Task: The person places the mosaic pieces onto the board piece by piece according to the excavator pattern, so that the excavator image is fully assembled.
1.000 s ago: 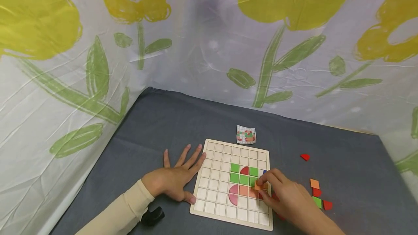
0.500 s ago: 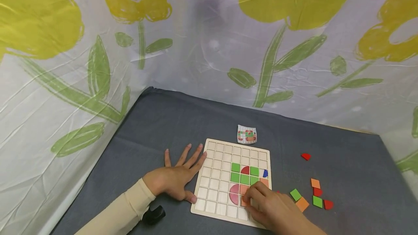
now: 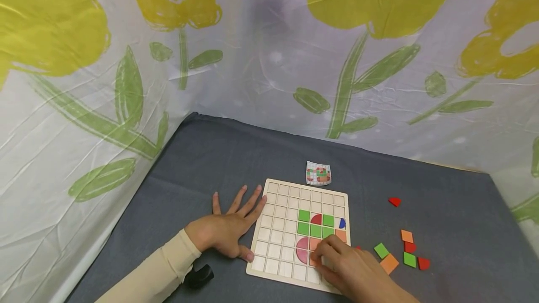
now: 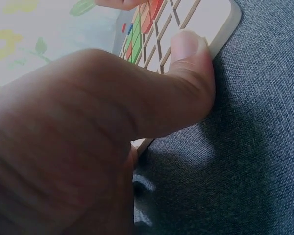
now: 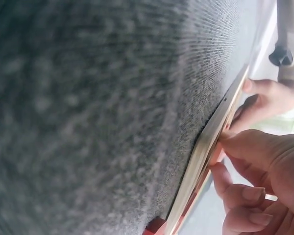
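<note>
A wooden grid board lies on the dark cloth, with coloured tiles set in its right half. My left hand is spread at the board's left edge, its thumb resting on the rim and fingertips touching further up. Over the lower right cells, my right hand pinches an orange square tile between thumb and finger, at a cell beside the pink half circle. Most of that tile is hidden by the fingers. Green squares, a red quarter circle and a small blue piece sit above.
A small printed pattern card lies behind the board. Loose to the right are a green tile, an orange tile, a red piece and several others. A black object is by the left wrist.
My right hand has moved left and down across the board with the orange square tile, lowering it into a cell near the pink half circle. The left hand has stayed still.
</note>
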Available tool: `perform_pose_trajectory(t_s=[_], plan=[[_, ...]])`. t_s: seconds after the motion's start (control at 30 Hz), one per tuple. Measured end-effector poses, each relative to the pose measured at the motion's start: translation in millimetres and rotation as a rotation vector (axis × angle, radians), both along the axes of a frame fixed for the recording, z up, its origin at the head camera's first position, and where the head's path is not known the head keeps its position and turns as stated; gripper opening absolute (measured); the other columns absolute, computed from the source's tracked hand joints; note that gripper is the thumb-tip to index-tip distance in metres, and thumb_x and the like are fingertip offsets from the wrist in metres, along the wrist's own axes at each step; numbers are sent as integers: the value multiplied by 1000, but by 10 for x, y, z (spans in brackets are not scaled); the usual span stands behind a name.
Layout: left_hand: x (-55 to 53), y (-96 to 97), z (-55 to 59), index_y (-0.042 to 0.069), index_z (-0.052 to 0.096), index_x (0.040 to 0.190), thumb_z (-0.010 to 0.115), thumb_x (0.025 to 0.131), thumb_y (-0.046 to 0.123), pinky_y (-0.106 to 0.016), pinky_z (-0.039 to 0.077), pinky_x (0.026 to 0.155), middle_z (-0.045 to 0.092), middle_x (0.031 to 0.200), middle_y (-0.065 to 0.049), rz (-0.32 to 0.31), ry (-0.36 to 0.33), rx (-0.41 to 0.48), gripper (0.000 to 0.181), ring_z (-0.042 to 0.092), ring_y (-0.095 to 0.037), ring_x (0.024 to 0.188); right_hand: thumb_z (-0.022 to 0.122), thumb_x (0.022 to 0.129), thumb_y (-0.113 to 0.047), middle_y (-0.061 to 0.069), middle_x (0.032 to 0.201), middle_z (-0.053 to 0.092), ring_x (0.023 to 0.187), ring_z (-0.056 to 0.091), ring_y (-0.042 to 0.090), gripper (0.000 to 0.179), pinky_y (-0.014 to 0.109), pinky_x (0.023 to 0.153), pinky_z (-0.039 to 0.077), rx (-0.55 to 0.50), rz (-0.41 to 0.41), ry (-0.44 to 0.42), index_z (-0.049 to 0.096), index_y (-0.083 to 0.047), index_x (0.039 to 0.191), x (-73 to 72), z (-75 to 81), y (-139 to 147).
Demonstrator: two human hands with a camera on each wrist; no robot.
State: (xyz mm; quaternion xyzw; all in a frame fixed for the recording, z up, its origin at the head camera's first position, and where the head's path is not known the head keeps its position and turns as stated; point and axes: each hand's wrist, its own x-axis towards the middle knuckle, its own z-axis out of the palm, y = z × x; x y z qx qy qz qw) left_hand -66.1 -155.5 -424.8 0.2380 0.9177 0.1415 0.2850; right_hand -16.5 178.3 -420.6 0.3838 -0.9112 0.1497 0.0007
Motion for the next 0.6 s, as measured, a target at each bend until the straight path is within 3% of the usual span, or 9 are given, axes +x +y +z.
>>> perform_pose_trajectory(t_s=[0.23,0.47,0.6], plan=[[1,1,11,26,-6,172,84,83,59,-88,-15,106,-24,175,1,0,0,-8,131,-25,-33,160,85,91,-23,-15,104,59,65,45,-8,20,10,53,39,13,4,-8,73,-26,107,-7,12,-4],[7,2,21,26,-6,172,84,83,58,-88,-15,105,-24,176,1,-2,1,-1,130,-25,-33,160,82,95,-23,-15,108,60,67,49,-8,17,13,56,44,15,1,-107,73,-26,110,-16,33,6],[13,4,24,26,-6,172,84,83,58,-88,-16,105,-24,176,1,-2,4,-2,131,-24,-33,160,81,96,-24,-15,108,59,68,49,-8,17,13,56,45,18,-3,-116,74,-25,110,-19,33,5]])
